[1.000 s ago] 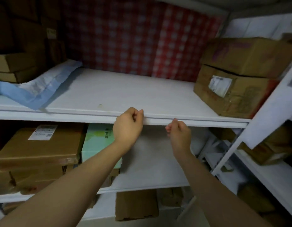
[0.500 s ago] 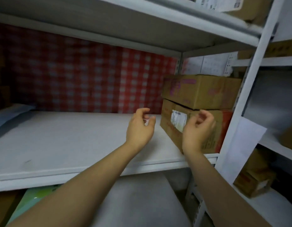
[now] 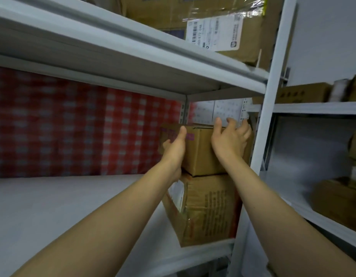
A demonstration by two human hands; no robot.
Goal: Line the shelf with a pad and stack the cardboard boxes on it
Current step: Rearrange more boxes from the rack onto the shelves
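A white metal shelf (image 3: 53, 212) fills the left and centre, backed by a red checked cloth (image 3: 83, 134), with another shelf board (image 3: 133, 62) close above it. At the shelf's right end, against the upright post (image 3: 267, 116), two cardboard boxes are stacked: a lower box (image 3: 209, 210) and an upper box (image 3: 201, 152) resting on it. Both bare arms reach for the upper box. The left hand (image 3: 174, 148) lies flat against its left side, fingers spread. The right hand (image 3: 230, 139) curls over its top right edge; whether it grips firmly is unclear. The shelf surface looks pale and bare.
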